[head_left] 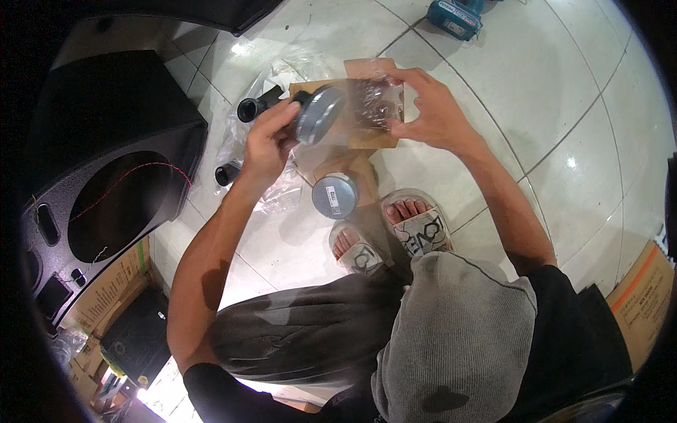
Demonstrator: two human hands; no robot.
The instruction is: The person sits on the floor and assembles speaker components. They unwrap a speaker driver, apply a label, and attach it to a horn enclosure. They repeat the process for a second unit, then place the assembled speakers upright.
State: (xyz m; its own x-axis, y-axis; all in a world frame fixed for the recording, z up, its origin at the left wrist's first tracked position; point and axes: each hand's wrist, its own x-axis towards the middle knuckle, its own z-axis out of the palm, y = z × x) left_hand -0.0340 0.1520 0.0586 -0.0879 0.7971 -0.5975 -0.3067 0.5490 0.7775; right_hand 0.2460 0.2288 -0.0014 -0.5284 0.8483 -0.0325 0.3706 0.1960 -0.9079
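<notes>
A: What is seen nearest?
B: A grey round disc is laid on white floor tiles.
A: Farther?
B: Another grey disc is gripped by the left hand; a clear plastic bag is pinched by the right hand, above brown cardboard.

My forearms are bare up to the elbows, and black sleeves show at the lower right of the frame. I wear grey shorts across the lower middle and pale slide sandals with dark lettering on the straps near the centre.
</notes>
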